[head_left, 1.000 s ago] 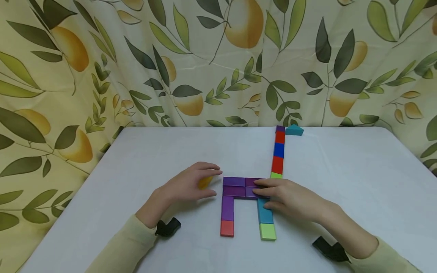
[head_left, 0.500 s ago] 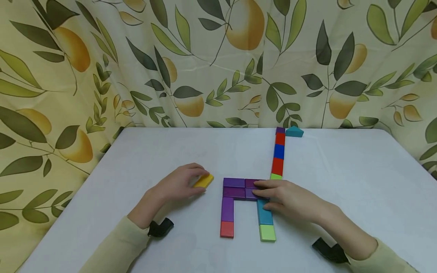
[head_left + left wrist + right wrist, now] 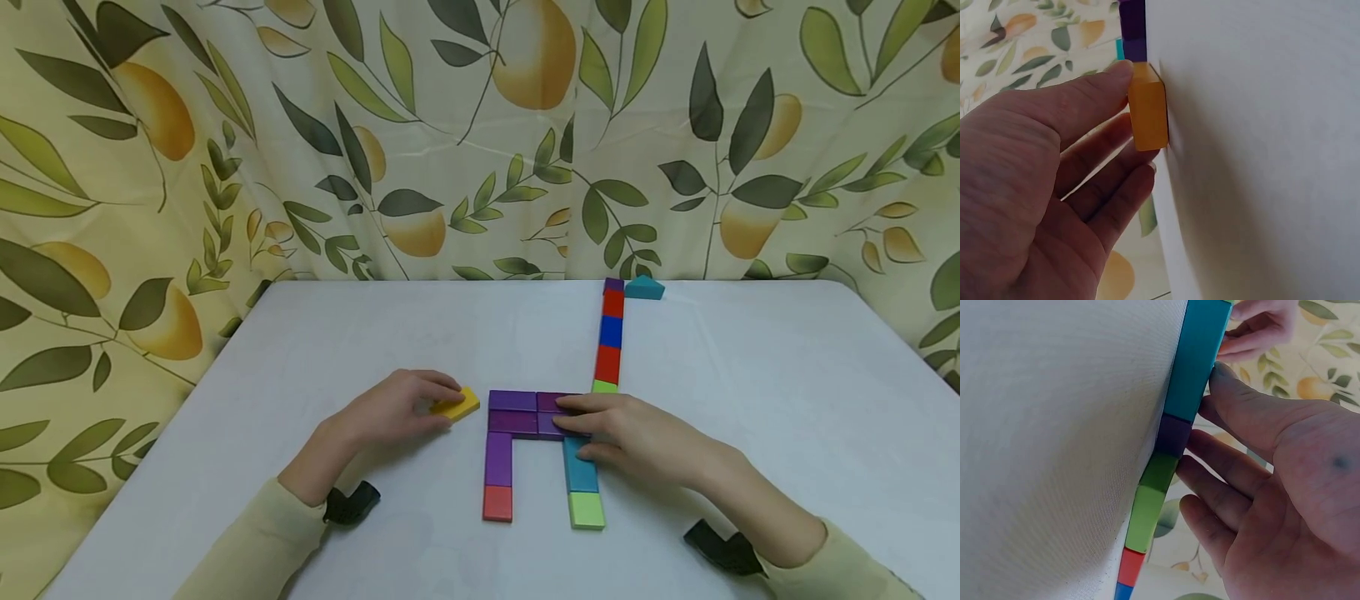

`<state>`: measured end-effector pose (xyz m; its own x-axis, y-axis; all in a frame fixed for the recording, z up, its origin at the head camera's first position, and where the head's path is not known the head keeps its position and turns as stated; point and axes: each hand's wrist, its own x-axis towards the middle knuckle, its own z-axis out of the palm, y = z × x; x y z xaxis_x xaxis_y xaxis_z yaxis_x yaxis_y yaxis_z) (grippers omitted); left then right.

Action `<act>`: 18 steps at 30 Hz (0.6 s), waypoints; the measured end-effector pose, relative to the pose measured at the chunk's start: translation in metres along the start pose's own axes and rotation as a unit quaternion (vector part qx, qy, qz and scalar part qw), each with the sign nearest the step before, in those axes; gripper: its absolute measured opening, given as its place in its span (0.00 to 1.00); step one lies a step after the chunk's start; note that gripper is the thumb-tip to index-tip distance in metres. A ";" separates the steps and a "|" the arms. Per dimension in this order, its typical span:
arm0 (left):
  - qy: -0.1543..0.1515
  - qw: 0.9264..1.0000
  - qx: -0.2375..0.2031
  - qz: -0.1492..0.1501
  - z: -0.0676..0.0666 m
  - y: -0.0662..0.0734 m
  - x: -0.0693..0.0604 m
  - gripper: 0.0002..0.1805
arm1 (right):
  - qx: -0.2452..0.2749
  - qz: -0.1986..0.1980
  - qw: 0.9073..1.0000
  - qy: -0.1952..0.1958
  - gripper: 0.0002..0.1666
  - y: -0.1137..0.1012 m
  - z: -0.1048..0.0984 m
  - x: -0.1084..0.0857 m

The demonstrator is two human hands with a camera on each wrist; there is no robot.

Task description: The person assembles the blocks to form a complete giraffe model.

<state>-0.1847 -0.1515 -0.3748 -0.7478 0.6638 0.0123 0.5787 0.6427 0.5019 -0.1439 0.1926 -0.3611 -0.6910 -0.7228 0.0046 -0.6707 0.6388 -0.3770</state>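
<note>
My left hand (image 3: 401, 406) pinches a yellow block (image 3: 459, 406) between thumb and fingers, just left of the purple blocks and apart from them. In the left wrist view the thumb lies on one side of the yellow block (image 3: 1149, 115), which is at the tabletop. My right hand (image 3: 648, 437) rests its fingertips on the right-hand purple blocks (image 3: 551, 423), its thumb on the blue-teal block (image 3: 582, 467). Its fingers are fairly straight. In the right wrist view the fingers touch the teal block (image 3: 1197, 356) and the dark purple block (image 3: 1174, 434) beside the green one.
A purple block (image 3: 498, 458) and a red block (image 3: 497, 503) form one leg; a light green block (image 3: 587, 510) ends the other. A column of red and blue blocks (image 3: 611, 332) runs to the far edge, beside a teal triangular block (image 3: 644, 288). A patterned curtain (image 3: 465, 142) hangs behind.
My left hand drew back left, bringing the yellow block out from behind its fingers, then the block shifted slightly right. My right hand stayed on the blocks.
</note>
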 end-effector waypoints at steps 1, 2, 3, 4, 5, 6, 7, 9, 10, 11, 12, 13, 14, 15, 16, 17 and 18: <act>-0.002 1.000 -0.001 0.004 0.000 0.000 0.000 0.20 | 0.000 0.000 1.000 0.000 0.27 0.000 0.000 0.000; -0.004 1.000 -0.003 0.007 0.001 0.001 0.000 0.20 | -0.001 -0.001 1.000 0.000 0.27 0.000 0.000 0.000; -0.007 1.000 -0.004 0.008 0.001 0.001 0.000 0.19 | -0.001 -0.001 1.000 0.001 0.27 0.000 0.000 0.000; -0.009 1.000 -0.004 0.009 0.001 0.001 0.001 0.19 | -0.001 0.000 1.000 0.001 0.27 0.000 0.000 0.000; -0.011 1.000 -0.004 0.010 0.001 0.001 0.001 0.19 | -0.001 0.000 1.000 0.001 0.27 0.000 0.000 0.000; -0.012 1.000 -0.004 0.010 0.002 0.002 0.001 0.19 | -0.001 0.000 1.000 0.001 0.27 0.000 0.000 0.000; -0.013 1.000 -0.003 0.011 0.002 0.002 0.001 0.19 | -0.001 0.000 1.000 0.001 0.27 0.000 0.000 0.000; -0.015 1.000 -0.004 0.012 0.002 0.003 0.002 0.19 | -0.001 0.001 1.000 0.001 0.27 0.000 -0.001 0.000; -0.016 1.000 -0.003 0.013 0.002 0.003 0.002 0.19 | -0.001 0.001 1.000 0.001 0.27 0.000 -0.001 0.000; -0.016 1.000 -0.004 0.014 0.002 0.003 0.002 0.19 | -0.001 0.001 1.000 0.001 0.27 0.000 -0.001 0.000; -0.017 1.000 -0.004 0.015 0.002 0.003 0.002 0.19 | -0.002 0.002 1.000 0.001 0.27 0.000 -0.001 0.000; -0.018 1.000 -0.004 0.017 0.002 0.003 0.003 0.20 | -0.002 0.002 1.000 0.001 0.27 0.000 -0.001 0.000; -0.019 1.000 -0.005 0.018 0.001 0.004 0.003 0.20 | -0.002 0.003 1.000 0.000 0.27 0.000 -0.001 0.000; -0.020 1.000 -0.005 0.019 0.002 0.004 0.003 0.20 | -0.001 0.004 1.000 0.000 0.27 0.000 -0.001 0.000; -0.020 1.000 -0.004 0.020 0.002 0.004 0.003 0.20 | -0.001 0.004 1.000 0.000 0.27 0.000 0.000 0.000; -0.021 1.000 -0.005 0.021 0.002 0.004 0.003 0.20 | -0.001 0.004 1.000 -0.001 0.27 0.000 0.000 0.000; -0.022 1.000 -0.004 0.021 0.002 0.004 0.004 0.20 | -0.001 0.004 1.000 -0.001 0.27 0.000 0.000 0.000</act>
<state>-0.1845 -0.1456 -0.3741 -0.7075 0.7068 -0.0034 0.6070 0.6101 0.5093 -0.1438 0.1929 -0.3608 -0.6953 -0.7188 -0.0002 -0.6661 0.6444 -0.3755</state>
